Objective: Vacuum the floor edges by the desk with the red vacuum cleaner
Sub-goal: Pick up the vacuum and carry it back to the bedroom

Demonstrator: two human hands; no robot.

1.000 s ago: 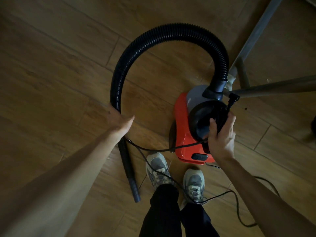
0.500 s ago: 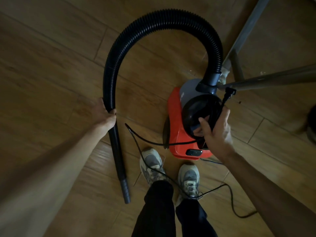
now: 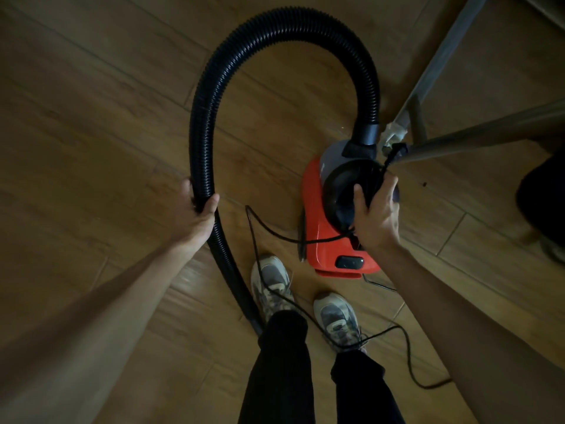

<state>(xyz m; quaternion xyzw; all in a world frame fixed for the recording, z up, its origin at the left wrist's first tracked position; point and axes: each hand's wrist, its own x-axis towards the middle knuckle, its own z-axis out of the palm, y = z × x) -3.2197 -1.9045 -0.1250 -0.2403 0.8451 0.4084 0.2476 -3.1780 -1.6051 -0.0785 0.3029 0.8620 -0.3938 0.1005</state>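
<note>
- Left hand is closed round the black ribbed hose, fingers on one side and thumb on the other, low on the left leg of the hose's arch.
- Right hand grips the black carry handle on top of the red vacuum cleaner, with the thumb hooked inside the ring. I cannot tell whether it also pinches the power cord there.
- The cleaner stands on the wooden floor, just ahead of the right shoe. Its hose-socket end sits close to the metal desk leg.
- From that socket the hose rises, arches over and comes down into the left hand. Below the grip it runs nearly straight back toward the feet.
- The nozzle end lies beside the left shoe, its tip hidden behind the trouser leg.
- As I judge it, the free stretch of hose points at the person and away from the desk, which lies ahead and to the right, nearer the right hand.
- The left hand holds the working end, so the next move probably calls for swinging the nozzle forward and across toward the desk leg.
- The cord loops over both shoes in that path and could snag.
</note>
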